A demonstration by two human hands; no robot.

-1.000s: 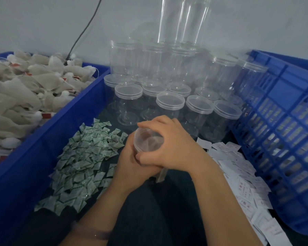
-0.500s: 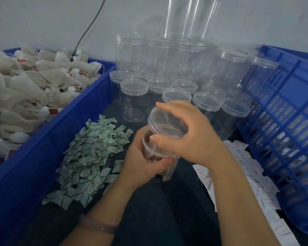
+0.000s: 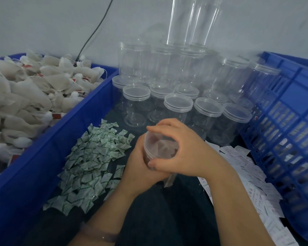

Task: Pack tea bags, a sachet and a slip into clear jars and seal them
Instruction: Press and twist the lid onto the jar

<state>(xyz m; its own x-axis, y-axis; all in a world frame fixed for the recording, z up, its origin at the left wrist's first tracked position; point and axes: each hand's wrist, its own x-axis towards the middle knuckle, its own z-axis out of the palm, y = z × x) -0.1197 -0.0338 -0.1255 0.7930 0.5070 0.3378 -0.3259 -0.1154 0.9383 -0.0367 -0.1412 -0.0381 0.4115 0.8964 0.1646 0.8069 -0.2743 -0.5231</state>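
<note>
Tilted above the rim half a second ago, the lid (image 3: 160, 144) now sits flat on the jar (image 3: 147, 158). The right hand (image 3: 183, 150) curls round the lid while the left hand (image 3: 140, 167) grips the jar's body, held between the sachets (image 3: 92, 162) and slips (image 3: 256, 183). Sealing looks under way — next, probably a firm twist or press. Empty jars (image 3: 178, 103) stand behind.
</note>
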